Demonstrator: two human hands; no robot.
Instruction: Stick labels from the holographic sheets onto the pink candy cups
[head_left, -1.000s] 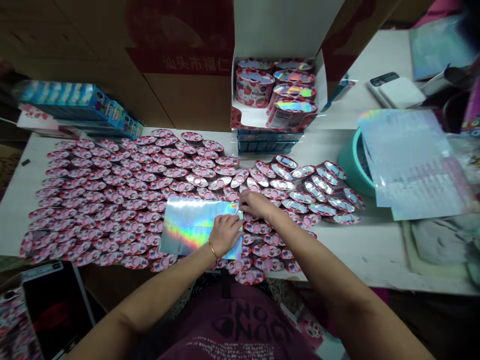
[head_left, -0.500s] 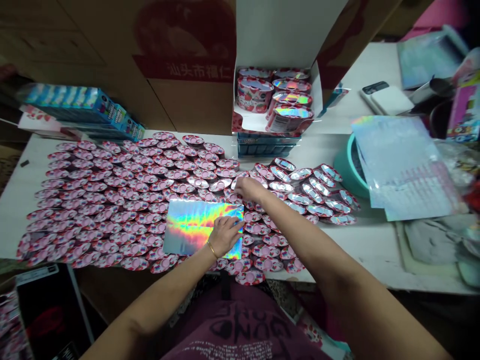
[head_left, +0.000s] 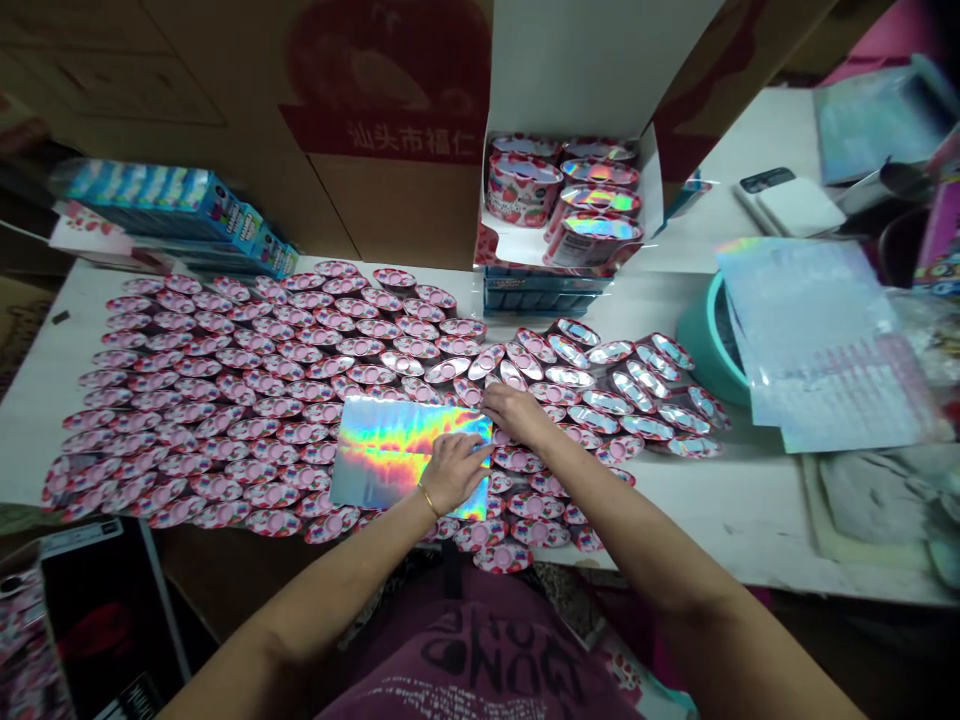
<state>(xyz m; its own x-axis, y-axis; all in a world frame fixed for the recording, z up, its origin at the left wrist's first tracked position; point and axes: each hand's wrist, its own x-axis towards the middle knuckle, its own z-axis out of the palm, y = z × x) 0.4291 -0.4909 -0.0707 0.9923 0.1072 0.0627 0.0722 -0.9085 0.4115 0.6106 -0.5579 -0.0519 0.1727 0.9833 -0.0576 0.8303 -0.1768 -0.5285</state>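
Observation:
A shiny rainbow holographic sheet (head_left: 382,455) lies across the tops of oval strawberry-print packs (head_left: 247,450) with pink centres. My left hand (head_left: 452,472), with a gold bracelet at the wrist, rests palm down on the sheet's right part, its fingers slightly apart and reaching to the right edge. Just beyond the sheet's upper right corner is my right hand (head_left: 516,412), over the packs, fingers drawn together. Whatever its fingertips may hold is hidden. Nearby packs (head_left: 570,377) to its right show silvery tops.
An open display box (head_left: 486,240) of strawberry-print packs stands against large cartons (head_left: 405,210). Blue boxes (head_left: 176,200) are stacked at back left. To the right are a teal bucket (head_left: 705,330), pale sheets (head_left: 810,340) over its rim and a white device (head_left: 802,205).
My right hand has come back toward me, from a pack above the sheet to near the sheet's corner. My left hand has stayed on the sheet. The view has shifted slightly.

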